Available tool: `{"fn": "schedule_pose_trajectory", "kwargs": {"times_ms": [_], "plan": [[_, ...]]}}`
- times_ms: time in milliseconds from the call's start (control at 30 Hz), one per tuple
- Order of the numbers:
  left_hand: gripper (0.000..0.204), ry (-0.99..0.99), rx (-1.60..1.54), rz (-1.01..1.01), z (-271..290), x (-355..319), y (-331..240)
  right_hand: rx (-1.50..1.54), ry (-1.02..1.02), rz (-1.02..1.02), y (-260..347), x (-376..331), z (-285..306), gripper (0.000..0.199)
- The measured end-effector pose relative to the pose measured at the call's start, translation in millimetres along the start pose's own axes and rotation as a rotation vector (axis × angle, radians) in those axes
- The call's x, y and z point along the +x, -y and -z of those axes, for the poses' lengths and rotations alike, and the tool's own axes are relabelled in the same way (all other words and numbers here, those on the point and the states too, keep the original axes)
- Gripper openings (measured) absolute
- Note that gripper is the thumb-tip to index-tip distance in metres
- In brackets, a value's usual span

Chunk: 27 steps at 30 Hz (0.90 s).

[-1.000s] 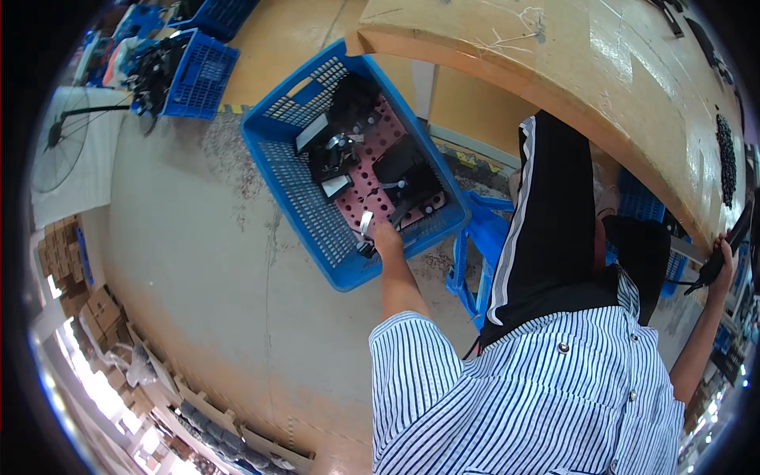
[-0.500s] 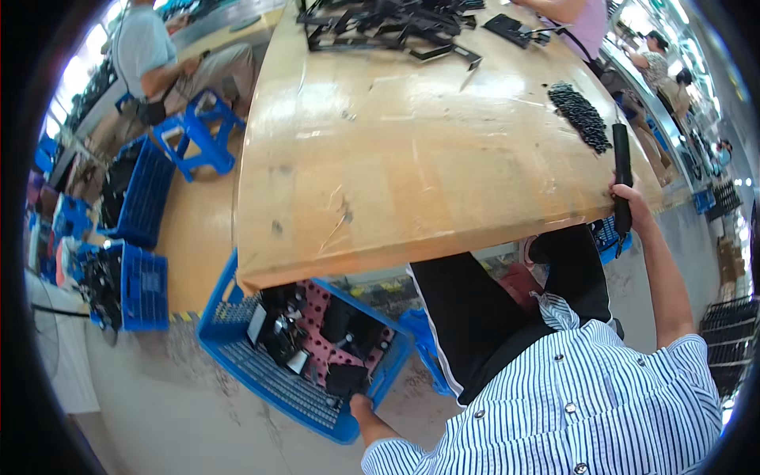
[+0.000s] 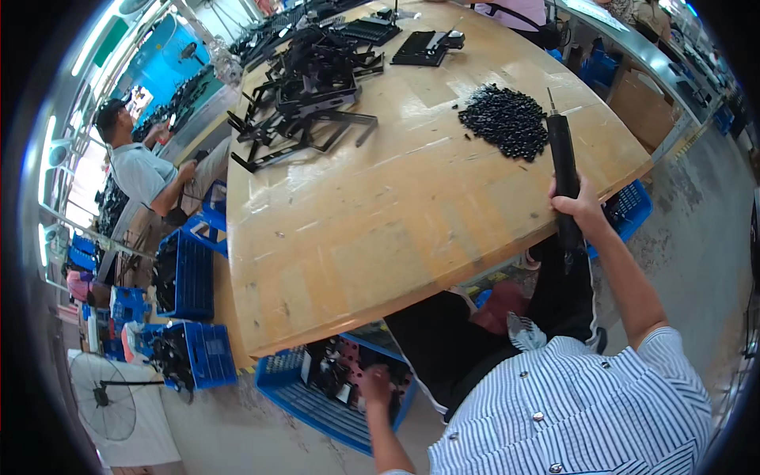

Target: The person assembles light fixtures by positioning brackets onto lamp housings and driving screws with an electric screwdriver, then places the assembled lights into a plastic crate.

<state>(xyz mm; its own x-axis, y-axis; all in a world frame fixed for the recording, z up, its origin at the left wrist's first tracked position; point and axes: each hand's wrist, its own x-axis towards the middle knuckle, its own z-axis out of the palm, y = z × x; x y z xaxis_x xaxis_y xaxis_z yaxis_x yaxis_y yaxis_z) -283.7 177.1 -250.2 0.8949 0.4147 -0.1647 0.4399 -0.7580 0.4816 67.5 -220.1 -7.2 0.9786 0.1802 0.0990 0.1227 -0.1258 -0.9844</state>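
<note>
My right hand [image 3: 578, 204] is wrapped round the lower part of a black electric screwdriver [image 3: 563, 154] at the table's right front. The tool stands nearly upright, its thin bit pointing to the far side. Just left of it lies a heap of small black pieces [image 3: 503, 120], possibly screws. Low in front of the table, my left hand [image 3: 377, 385] is over a blue crate [image 3: 317, 409] of black and pale parts on pink spotted lining. Its fingers look curled together; what they hold, if anything, is hidden.
A wooden table [image 3: 364, 222] fills the middle. Black frames [image 3: 309, 95] are piled at its far left, with a flat black assembly [image 3: 427, 49] beyond. Blue crates [image 3: 210, 354] and a fan [image 3: 103, 394] stand at left. A seated person [image 3: 142, 170] is behind them.
My view has turned, bringing more of the table's far side in. My left hand has risen from the crate's near edge. The screwdriver stays in my right hand, now beside the heap.
</note>
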Motion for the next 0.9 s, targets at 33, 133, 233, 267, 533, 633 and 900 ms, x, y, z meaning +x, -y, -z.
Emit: {"fn": "schedule_pose_trajectory", "kwargs": {"times_ms": [33, 133, 233, 267, 533, 633, 900], "plan": [[0.038, -0.03, 0.232, -0.199, -4, -14, 30, 0.007, 0.073, -0.027, 0, 5, -7, 0.03], [0.016, 0.024, 0.133, -0.102, 38, 12, -26, 0.078, -0.026, -0.117, 6, -8, -2, 0.027], [0.041, 0.286, 0.406, 0.066, 10, -21, 41, 0.232, 0.038, -0.123, 4, -5, 5, 0.029], [0.042, 0.327, 0.311, 0.274, 1, -16, 32, 0.213, 0.047, -0.069, -10, 1, 14, 0.034], [0.029, 0.479, 0.137, 0.848, -74, -190, 68, 0.078, 0.172, 0.03, -43, 7, 29, 0.046], [0.028, 0.309, -0.001, 0.933, -76, -200, 80, 0.106, 0.132, 0.015, -41, 9, 40, 0.044], [0.024, -0.053, -0.228, 0.93, -76, -150, 122, 0.107, 0.415, 0.044, 14, -19, 14, 0.048]]}}
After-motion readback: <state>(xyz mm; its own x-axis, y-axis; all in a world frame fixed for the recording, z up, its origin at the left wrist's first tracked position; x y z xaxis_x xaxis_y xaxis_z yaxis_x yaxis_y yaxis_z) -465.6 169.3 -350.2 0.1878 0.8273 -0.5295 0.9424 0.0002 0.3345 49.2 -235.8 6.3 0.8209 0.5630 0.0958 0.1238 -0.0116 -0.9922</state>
